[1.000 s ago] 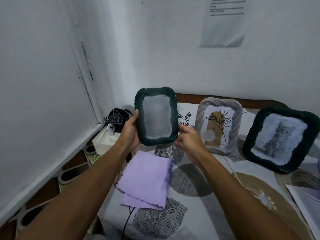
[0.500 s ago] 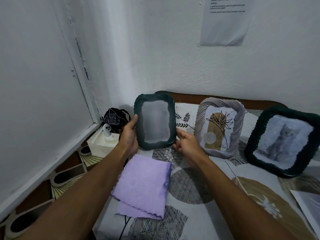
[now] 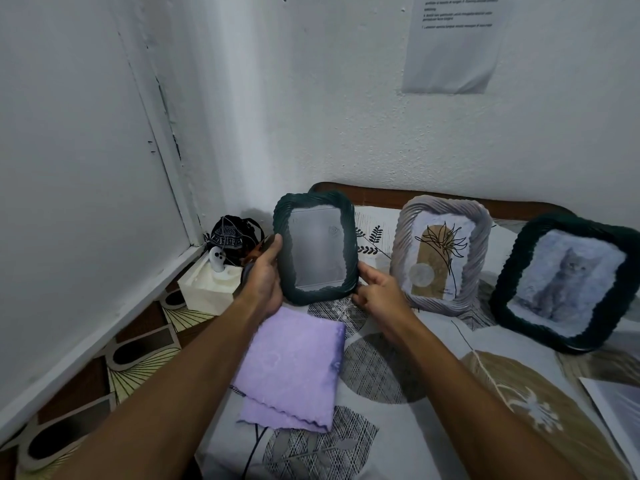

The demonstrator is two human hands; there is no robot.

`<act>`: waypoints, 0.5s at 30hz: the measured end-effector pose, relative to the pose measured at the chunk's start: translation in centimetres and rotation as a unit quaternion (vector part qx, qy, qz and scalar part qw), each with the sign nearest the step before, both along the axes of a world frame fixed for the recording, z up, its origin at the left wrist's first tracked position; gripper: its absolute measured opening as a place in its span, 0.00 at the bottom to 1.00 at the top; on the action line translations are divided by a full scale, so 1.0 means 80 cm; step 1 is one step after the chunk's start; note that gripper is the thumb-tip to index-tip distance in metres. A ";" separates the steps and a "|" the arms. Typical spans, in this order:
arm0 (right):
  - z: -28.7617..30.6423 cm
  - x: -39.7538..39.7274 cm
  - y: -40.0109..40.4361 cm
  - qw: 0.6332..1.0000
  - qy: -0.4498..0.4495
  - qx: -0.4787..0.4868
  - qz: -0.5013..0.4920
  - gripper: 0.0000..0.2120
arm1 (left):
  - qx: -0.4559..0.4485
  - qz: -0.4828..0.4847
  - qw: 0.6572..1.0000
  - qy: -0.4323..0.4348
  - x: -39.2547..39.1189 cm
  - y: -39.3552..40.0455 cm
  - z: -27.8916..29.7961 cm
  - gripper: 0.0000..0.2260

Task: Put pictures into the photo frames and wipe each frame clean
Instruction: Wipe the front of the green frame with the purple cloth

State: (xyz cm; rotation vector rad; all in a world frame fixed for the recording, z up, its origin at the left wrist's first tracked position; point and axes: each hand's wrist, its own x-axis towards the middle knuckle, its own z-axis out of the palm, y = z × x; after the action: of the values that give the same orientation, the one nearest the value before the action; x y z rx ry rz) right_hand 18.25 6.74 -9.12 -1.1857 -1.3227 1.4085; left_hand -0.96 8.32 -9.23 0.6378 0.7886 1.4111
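Cloth (image 3: 294, 367) lies before held frame (image 3: 315, 247), two frames (image 3: 441, 252) rightward.

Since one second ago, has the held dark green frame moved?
Yes. The dark green frame has come lower, toward the purple cloth, and nearer the grey frame.

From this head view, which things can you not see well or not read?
- Dark green frame held by the left hand and right hand: its picture is a grey blur.
- Paper notice on the wall: top cut by the upper edge, print too small.
- Loose sheet: cut by the right edge.
- Purple cloth: its left part is hidden under the left forearm.
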 end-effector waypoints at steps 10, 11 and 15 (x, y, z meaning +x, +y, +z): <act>-0.013 0.003 0.004 1.000 -0.004 0.008 -0.010 0.34 | -0.001 -0.003 1.000 -0.002 0.005 0.000 0.002 0.22; -0.013 0.004 0.004 1.000 -0.006 0.007 -0.009 0.34 | -0.001 -0.002 1.000 -0.003 0.005 0.000 0.002 0.23; -0.013 0.004 0.005 1.000 -0.005 0.003 -0.004 0.34 | 0.000 0.000 1.000 -0.007 0.005 0.001 0.001 0.22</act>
State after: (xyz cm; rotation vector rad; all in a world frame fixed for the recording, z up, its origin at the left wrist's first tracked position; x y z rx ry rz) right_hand 18.58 7.16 -10.15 -1.1955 -1.3263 1.3937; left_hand -0.56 8.41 -9.13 0.6264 0.7785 1.4145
